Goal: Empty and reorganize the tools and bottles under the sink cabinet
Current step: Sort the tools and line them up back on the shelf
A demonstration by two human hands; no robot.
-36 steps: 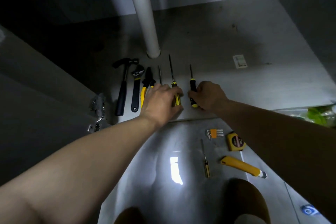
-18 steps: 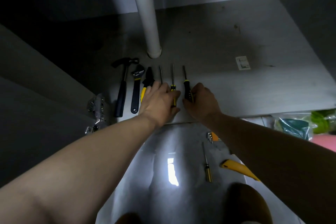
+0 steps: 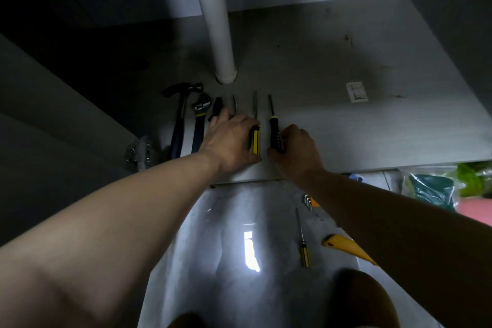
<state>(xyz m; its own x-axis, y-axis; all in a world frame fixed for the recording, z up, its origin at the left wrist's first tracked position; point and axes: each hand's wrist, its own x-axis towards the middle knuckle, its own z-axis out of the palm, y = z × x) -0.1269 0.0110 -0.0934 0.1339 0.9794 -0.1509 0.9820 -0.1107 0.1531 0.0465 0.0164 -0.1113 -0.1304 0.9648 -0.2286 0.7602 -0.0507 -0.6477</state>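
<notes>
Grey board of the cabinet floor already carries a tidy row near its front edge. From the left lie a hammer, an adjustable wrench just beside it, pliers, and a thin screwdriver shaft pointing toward the white drain pipe. The sorting looks well under way, though I judge it unfinished. Out on the tiled floor to the right lie hex keys, a small screwdriver and a yellow utility knife, and no bottles show inside the cabinet. Plastic bags sit at the far right. The left hand lies palm down over the hidden handles of the pliers and the thin screwdriver, its fingers curled round the yellow-handled screwdriver. Just beside it the right hand, fingers curled, grips the lower handle of the black-and-yellow screwdriver, apparently squaring it with its neighbour. Both tools rest on the board.
</notes>
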